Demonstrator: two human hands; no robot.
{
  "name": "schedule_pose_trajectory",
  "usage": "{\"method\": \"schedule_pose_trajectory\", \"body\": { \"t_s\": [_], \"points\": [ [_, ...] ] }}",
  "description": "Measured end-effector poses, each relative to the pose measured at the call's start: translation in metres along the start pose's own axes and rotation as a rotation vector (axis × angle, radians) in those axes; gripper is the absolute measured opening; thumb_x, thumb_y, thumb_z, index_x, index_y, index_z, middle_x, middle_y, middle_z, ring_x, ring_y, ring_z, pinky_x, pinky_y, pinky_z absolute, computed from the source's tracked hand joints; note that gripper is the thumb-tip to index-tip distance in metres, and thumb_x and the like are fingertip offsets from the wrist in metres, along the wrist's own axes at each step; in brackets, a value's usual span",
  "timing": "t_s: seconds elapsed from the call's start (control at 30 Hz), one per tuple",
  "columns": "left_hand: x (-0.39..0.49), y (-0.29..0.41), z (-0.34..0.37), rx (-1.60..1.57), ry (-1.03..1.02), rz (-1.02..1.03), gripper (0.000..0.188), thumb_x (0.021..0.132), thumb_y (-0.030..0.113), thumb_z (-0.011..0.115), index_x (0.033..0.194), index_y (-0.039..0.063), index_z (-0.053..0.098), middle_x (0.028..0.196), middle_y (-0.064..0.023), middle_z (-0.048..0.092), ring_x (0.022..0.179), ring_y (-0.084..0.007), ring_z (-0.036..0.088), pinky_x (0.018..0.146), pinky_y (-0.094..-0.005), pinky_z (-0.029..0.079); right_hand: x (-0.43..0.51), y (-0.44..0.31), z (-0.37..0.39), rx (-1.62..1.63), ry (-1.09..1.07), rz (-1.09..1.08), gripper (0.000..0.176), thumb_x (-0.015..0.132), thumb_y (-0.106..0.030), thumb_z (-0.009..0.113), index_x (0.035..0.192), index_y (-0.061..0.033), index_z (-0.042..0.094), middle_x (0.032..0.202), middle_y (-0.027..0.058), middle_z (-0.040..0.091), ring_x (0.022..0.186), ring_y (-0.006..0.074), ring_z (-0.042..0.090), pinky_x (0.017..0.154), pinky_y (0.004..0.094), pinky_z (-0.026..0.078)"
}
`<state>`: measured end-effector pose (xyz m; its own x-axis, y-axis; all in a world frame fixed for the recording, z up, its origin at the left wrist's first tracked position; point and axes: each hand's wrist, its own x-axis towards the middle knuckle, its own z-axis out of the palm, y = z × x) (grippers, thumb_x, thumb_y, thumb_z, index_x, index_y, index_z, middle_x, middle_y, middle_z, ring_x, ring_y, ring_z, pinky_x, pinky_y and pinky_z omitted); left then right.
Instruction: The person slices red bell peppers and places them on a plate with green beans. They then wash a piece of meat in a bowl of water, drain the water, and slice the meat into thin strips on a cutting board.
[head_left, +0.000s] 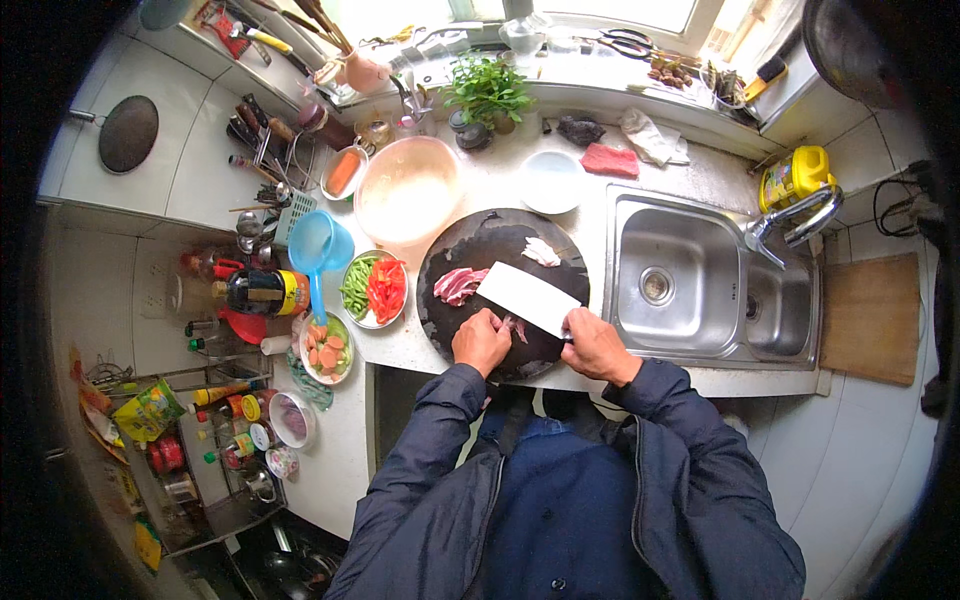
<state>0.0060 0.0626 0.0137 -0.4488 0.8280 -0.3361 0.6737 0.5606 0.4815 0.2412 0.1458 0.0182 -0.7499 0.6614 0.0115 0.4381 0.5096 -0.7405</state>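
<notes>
My right hand (598, 346) is closed around the handle of a cleaver (529, 298), whose broad pale blade slants up and left over a round dark chopping board (487, 236). Close to the board's near edge, my left hand (482, 342) pinches a small piece of raw meat (517, 327) just below the blade. Sliced red meat (459, 286) lies in a heap at the left of the board, by the blade's far corner. A small pile of white fatty pieces (541, 252) sits apart at the upper right.
Left of the board stand a plate of green and red pepper strips (373, 289), a bowl of sliced vegetables (327, 349) and a blue ladle (321, 241). Behind are a large plastic basin (409, 187) and a white bowl (552, 182). A steel double sink (675, 270) adjoins on the right.
</notes>
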Motion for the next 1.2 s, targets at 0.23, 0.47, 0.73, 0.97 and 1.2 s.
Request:
{"method": "schedule_pose_trajectory", "body": {
  "t_s": [0.23,0.47,0.73,0.97,1.2],
  "points": [
    [-0.008,-0.024,-0.017,-0.12,0.002,-0.068,0.032,0.085,0.036,0.078,0.09,0.005,0.071,0.088,-0.0191,0.075,0.086,-0.0401,0.073,0.077,-0.0484,0.057,-0.03,-0.038,-0.017,0.116,0.192,0.057,0.024,0.094,-0.009,0.06,0.116,-0.0015,0.061,0.095,0.0252,0.068,0.086,0.047,0.067,0.074,0.0517,0.054],
    [-0.012,-0.053,-0.019,-0.065,0.096,0.665,0.019,0.09,0.003,0.067,0.107,0.005,0.073,0.119,-0.011,0.069,0.108,-0.0325,0.066,0.089,-0.0402,0.056,-0.067,-0.069,0.034,0.135,0.169,0.272,0.027,0.096,-0.008,0.057,0.119,0.0027,0.066,0.095,0.0274,0.069,0.087,0.0474,0.067,0.076,0.0519,0.054],
    [-0.013,-0.049,-0.017,-0.199,-0.126,0.663,0.025,0.087,0.004,0.067,0.11,0.002,0.073,0.117,-0.012,0.07,0.107,-0.0329,0.067,0.091,-0.0408,0.057,-0.068,-0.089,0.053,0.015,0.341,0.287,0.029,0.096,-0.006,0.059,0.124,0.0011,0.065,0.095,0.0261,0.069,0.086,0.0463,0.067,0.075,0.0512,0.054],
    [0.003,-0.057,-0.016,0.009,-0.001,1.051,0.041,0.078,0.002,0.067,0.119,0.002,0.071,0.123,-0.0129,0.069,0.115,-0.0321,0.064,0.098,-0.041,0.054,-0.069,-0.109,0.064,0.034,0.302,0.337,0.031,0.095,-0.006,0.06,0.125,-0.0003,0.067,0.094,0.0253,0.07,0.085,0.0443,0.069,0.075,0.0482,0.055],
    [0.004,-0.061,-0.005,0.003,0.009,1.065,0.048,0.076,0.001,0.065,0.123,-0.001,0.068,0.127,-0.0121,0.068,0.119,-0.032,0.061,0.101,-0.0428,0.052,-0.068,-0.107,0.063,-0.025,0.336,0.329,0.031,0.094,-0.007,0.06,0.124,-0.0013,0.066,0.088,0.0234,0.07,0.081,0.0448,0.068,0.072,0.0522,0.054]
  ]
}}
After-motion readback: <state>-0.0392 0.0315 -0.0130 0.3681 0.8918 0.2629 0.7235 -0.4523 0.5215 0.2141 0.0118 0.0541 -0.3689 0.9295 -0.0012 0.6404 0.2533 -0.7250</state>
